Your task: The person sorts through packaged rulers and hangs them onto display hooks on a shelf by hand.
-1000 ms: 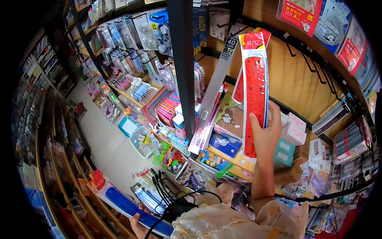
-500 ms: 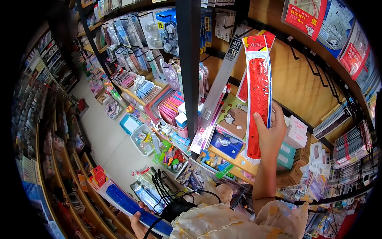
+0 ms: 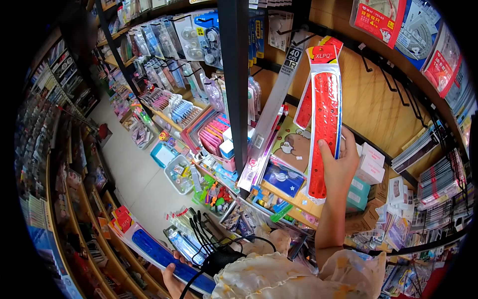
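My right hand (image 3: 342,162) is closed on a red ruler (image 3: 324,119) in a clear packet with a red XLPQ header, thumb on the front and fingers behind. A blue edge shows along its right side. Just behind hangs a second red packet (image 3: 302,113), partly covered. Low on the left, my left hand (image 3: 174,280) grips a packaged blue ruler (image 3: 153,249), its red header pointing up and left. Left of the red rulers, a long clear 40 cm ruler (image 3: 279,99) hangs from a hook.
A black upright post (image 3: 235,89) stands mid-view. Metal hooks (image 3: 398,94) stick out from the wooden back panel. White boxes (image 3: 371,163) sit right of my right hand. Below are a cartoon notebook (image 3: 291,144) and a white basket (image 3: 179,174); shelves line the left aisle.
The top of the red ruler has swung slightly right, showing more of the red packet behind it. My left hand and the blue ruler have barely moved.
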`<state>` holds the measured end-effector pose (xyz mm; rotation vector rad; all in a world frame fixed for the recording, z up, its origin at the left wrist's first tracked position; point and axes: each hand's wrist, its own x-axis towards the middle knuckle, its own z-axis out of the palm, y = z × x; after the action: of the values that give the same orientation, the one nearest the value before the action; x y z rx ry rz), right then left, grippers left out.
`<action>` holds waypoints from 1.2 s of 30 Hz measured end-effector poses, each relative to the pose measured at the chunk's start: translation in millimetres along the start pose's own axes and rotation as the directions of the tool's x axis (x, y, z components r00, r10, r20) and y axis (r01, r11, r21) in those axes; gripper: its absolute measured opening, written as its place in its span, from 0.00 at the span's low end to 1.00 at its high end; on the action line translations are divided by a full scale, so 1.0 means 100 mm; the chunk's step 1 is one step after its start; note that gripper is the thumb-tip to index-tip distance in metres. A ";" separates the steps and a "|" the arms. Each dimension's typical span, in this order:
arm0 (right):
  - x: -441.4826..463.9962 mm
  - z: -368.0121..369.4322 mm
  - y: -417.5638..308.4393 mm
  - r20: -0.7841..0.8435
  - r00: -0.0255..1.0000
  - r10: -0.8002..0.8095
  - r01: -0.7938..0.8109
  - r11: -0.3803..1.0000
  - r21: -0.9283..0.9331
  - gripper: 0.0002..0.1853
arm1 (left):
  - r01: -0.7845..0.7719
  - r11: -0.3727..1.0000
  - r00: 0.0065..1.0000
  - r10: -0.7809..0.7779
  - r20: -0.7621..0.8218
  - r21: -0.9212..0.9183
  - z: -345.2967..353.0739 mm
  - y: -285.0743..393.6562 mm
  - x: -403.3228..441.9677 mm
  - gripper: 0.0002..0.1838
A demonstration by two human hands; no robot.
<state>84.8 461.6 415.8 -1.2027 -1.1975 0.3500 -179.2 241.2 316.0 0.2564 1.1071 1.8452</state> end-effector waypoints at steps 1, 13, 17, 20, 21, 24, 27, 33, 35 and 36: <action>0.00 -0.01 0.01 -0.004 1.000 -0.008 0.008 1.000 -0.004 0.16 | -0.003 1.000 1.000 0.003 0.000 0.005 0.00 0.01 0.00 0.22; 0.02 -0.03 -0.02 0.051 0.999 -0.002 0.002 1.000 0.003 0.17 | -0.028 1.000 0.999 0.029 -0.034 0.008 0.13 0.06 -0.05 0.22; 0.01 -0.04 -0.07 0.063 0.998 0.006 -0.002 0.998 -0.068 0.18 | -0.024 1.000 1.000 0.024 -0.010 -0.009 0.08 0.06 -0.02 0.21; 0.02 -0.05 -0.09 0.063 0.998 -0.009 0.013 0.997 -0.071 0.18 | -0.008 1.000 1.000 0.007 -0.011 -0.028 0.06 0.06 -0.01 0.21; 0.02 -0.05 -0.11 0.066 0.998 0.012 -0.008 0.998 -0.065 0.19 | -0.002 0.999 1.000 0.001 -0.014 -0.033 0.06 0.06 0.00 0.22; 0.04 -0.05 -0.15 0.054 0.999 0.001 0.003 0.997 -0.072 0.19 | 0.022 0.999 1.000 -0.023 -0.020 -0.046 0.05 0.06 0.01 0.22; 0.06 -0.05 -0.11 0.021 0.996 -0.085 0.087 0.990 -0.107 0.20 | 0.035 0.996 0.999 -0.038 -0.024 -0.087 0.05 0.07 0.03 0.21; 0.07 -0.09 -0.18 0.071 0.997 -0.004 0.007 0.999 -0.043 0.23 | 0.173 0.984 0.952 -0.177 0.248 0.038 0.40 0.16 0.33 0.24; 0.06 -0.08 -0.21 0.096 0.995 0.041 -0.036 0.998 -0.047 0.23 | 0.184 0.983 0.909 -0.177 0.378 0.018 0.83 0.24 0.44 0.28; 0.07 -0.06 -0.17 0.085 0.996 -0.012 0.012 1.000 0.005 0.24 | 0.189 0.982 0.881 -0.161 0.445 -0.020 1.02 0.26 0.50 0.30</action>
<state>86.3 457.0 434.2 -1.1862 -1.2762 0.3978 -162.9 336.6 380.7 0.4964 0.7271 1.5529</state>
